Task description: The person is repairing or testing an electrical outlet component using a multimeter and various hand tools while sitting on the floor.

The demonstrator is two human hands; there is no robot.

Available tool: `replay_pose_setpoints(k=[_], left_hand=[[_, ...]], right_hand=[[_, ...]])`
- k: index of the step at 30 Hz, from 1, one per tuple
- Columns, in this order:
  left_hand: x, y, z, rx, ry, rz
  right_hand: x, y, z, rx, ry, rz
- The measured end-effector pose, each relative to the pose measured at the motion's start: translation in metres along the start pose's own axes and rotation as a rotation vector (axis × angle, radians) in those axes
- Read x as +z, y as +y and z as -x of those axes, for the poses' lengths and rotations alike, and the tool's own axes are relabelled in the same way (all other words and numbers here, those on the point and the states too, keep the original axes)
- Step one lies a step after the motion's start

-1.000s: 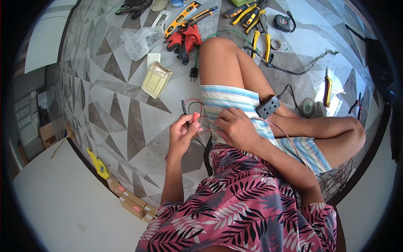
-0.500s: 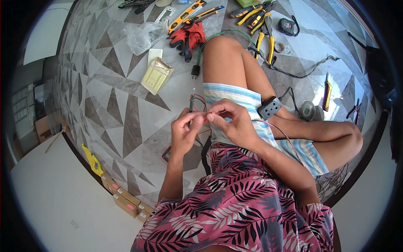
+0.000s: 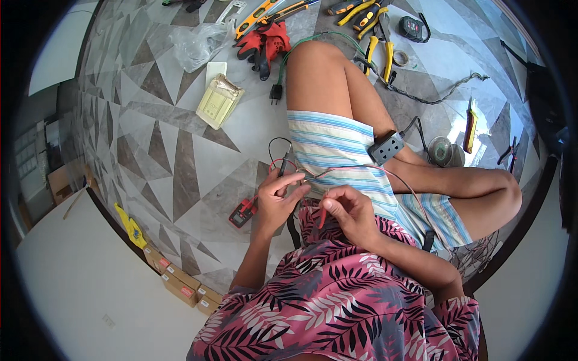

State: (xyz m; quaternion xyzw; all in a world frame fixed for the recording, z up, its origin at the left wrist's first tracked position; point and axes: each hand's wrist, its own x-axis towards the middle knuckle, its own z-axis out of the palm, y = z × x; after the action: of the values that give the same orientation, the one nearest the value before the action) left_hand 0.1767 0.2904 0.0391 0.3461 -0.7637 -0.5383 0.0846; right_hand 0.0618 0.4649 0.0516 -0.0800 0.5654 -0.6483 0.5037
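Note:
My left hand (image 3: 276, 201) is closed around a black test probe (image 3: 285, 161), its metal tip pointing away from me. By the left fingertips lies the bare end of a two-core red and black cable (image 3: 361, 166), which runs right over my thigh; whether the fingers pinch it I cannot tell. Lower and to the right, my right hand (image 3: 354, 218) pinches a slim red test probe (image 3: 323, 216) that points down toward my shirt. A red and black multimeter (image 3: 243, 212) lies on the floor left of my left hand. Thin red and black leads loop above that hand.
A black socket block (image 3: 386, 148) rests against my leg. Ahead lie a black plug (image 3: 275, 92), red work gloves (image 3: 264, 48), yellow-handled pliers (image 3: 388, 60), a tape measure (image 3: 414, 29) and a cream box (image 3: 220, 102). To the right is a yellow-handled cutter (image 3: 470, 129).
My hands have come apart. The right hand moved down toward me with the red probe; the left lowered slightly with the black probe. The cable end and multimeter now show more fully.

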Motion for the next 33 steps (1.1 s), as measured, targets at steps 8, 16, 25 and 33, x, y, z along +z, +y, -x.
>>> replay_pose_setpoints(k=[8,16,25,33], left_hand=[[0.022,0.010,-0.016,0.122,0.138,0.110],[-0.001,0.007,-0.006,-0.054,0.225,0.427],[-0.045,0.043,0.007,-0.148,-0.197,0.253],[-0.037,0.036,0.016,-0.173,-0.160,0.220]], right_hand=[[-0.002,-0.012,-0.022,-0.028,0.094,0.014],[-0.003,-0.034,-0.027,-0.045,0.109,0.001],[0.013,-0.033,-0.036,-0.282,0.017,0.144],[0.004,-0.033,-0.026,-0.239,-0.101,0.172]])
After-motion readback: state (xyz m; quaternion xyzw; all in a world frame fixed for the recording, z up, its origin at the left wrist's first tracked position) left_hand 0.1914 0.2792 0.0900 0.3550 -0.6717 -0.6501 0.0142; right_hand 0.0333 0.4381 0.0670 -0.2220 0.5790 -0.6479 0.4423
